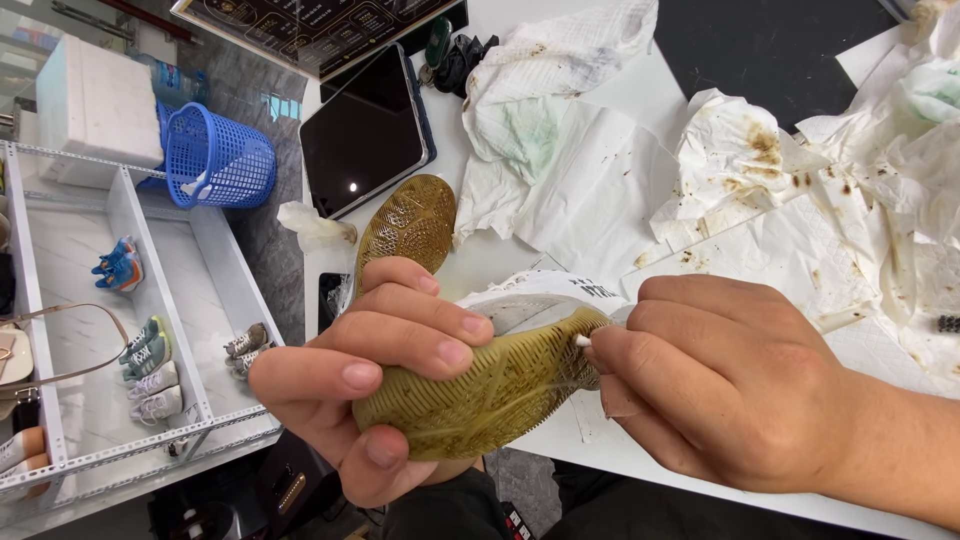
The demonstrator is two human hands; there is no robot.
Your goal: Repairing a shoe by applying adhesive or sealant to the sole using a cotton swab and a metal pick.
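Bench (640,95), white, strewn with stained paper towels (800,190); dark tablet (365,130) at its far left corner. Shelving unit (120,330), white, on the left, holding pairs of sneakers; blue basket (218,158) beyond it. Sneaker (490,385), sole up, yellowed tread showing, long axis running lower left to upper right, held over the bench's near edge. Left hand (370,375) wrapped around the sole. Right hand (720,385) pinching a small white swab (582,341) against the tread.

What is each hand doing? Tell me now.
Left hand: closed around the yellowed rubber-soled white shoe.
Right hand: pinched shut on a small white swab.
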